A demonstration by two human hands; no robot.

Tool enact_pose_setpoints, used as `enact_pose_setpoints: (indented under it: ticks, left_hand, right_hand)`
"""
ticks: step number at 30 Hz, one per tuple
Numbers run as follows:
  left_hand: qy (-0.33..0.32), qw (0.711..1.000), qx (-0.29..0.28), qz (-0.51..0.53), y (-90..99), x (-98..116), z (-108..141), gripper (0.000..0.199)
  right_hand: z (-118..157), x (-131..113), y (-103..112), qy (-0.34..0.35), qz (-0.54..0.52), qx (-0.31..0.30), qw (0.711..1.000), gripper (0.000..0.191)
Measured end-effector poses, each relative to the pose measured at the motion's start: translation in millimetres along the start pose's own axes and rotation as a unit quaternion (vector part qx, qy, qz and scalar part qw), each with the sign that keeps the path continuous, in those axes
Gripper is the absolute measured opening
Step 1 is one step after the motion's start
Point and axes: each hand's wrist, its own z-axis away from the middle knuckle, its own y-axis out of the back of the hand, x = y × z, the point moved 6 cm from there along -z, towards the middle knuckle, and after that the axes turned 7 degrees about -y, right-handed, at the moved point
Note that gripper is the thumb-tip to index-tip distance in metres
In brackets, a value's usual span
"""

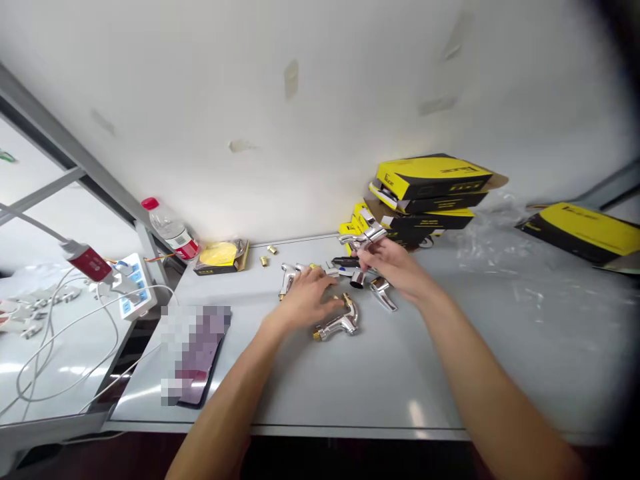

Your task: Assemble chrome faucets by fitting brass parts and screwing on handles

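Right forearm (pixel 495 387) stretched across the frame, right hand (pixel 395 267) closed on a chrome tap body (pixel 364 239), its long axis lying crosswise just ahead of the fingers! Open left hand (pixel 305 300) is nearer a second chrome tap body (pixel 337 325), right by its fingertips on the table (pixel 400 380).

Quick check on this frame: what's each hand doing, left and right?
Left hand: fingers on a chrome fitting with a brass end; whether it grips cannot be told.
Right hand: closed, holding another chrome fitting.
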Motion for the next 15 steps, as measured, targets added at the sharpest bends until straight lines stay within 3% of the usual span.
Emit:
enact_pose_setpoints:
  ticks: [4, 8, 12, 15]
  left_hand:
    - [-0.101, 0.992, -0.070, -0.024, -17.4, 16.9, -0.6, 0.042]
    - [-0.108, 0.985, -0.121, -0.055, -32.8, 14.8, 0.2, 0.034]
    - [-0.102, 0.987, -0.092, -0.088, -33.8, 9.4, -1.4, 0.027]
    - [-0.042, 0.996, -0.028, -0.077, -23.0, 0.1, -5.0, 0.024]
  right_hand:
    - [-0.6, 7.4, -6.0, -0.032, 0.035, 0.005, 0.999, 0.046]
    - [-0.9, 12.9, -11.2, -0.062, 0.017, -0.007, 0.998, 0.048]
    - [1.7, 14.9, -7.2, -0.104, 0.036, 0.016, 0.994, 0.043]
    - [3.8, 13.0, -5.0, -0.104, 0.066, 0.010, 0.992, 0.045]
